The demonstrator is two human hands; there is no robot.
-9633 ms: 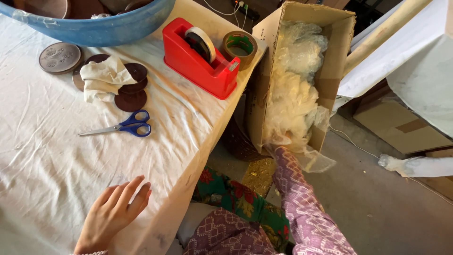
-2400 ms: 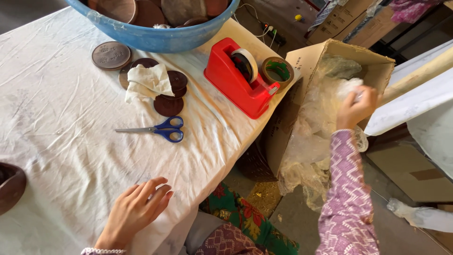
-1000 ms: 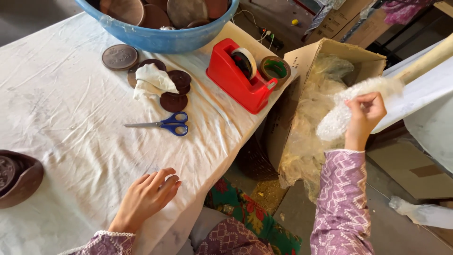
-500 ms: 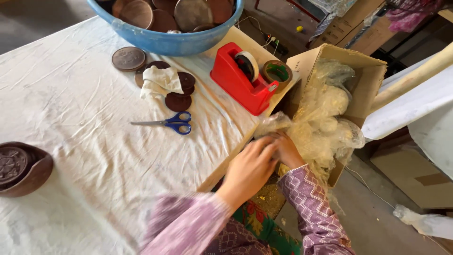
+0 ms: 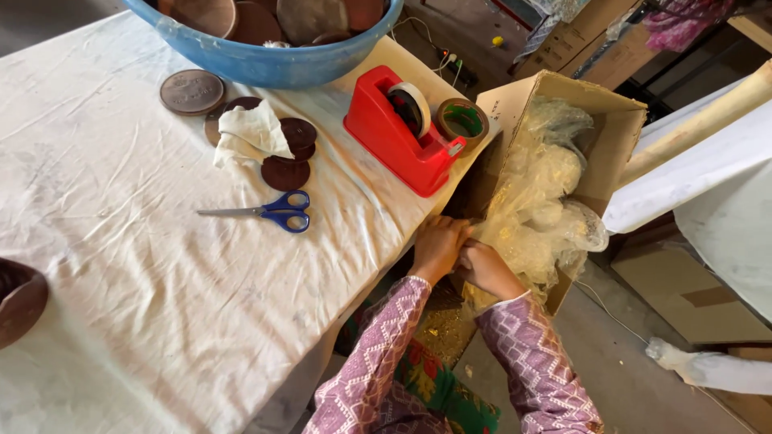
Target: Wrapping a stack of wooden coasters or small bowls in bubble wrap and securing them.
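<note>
Both hands together at the table's edge, just beside the lower corner of an open cardboard box [image 5: 611, 128] tilted toward the viewer. Left hand [image 5: 438, 245] curled, fingers folded over a bunch of clear plastic wrap [image 5: 535, 201]; right hand [image 5: 486, 269] pressed against the left, fingers closed around the same bunch where it spills from the box. Plastic wrap filling the box, pale rounded lumps inside it, its lowest fold right at the knuckles, the bulk of it up and to the right of the hands. Exact grip partly hidden, each hand covering the other.

On the white cloth of the table [image 5: 121, 265]: red tape dispenser [image 5: 394, 137] near the box, just above the left hand; green-cored tape roll [image 5: 462, 120] touching it; blue-handled scissors [image 5: 269, 213] well left of the hands; crumpled white rag [image 5: 245, 137] over dark round discs [image 5: 285, 173]; blue basin [image 5: 265, 56] at the top edge
</note>
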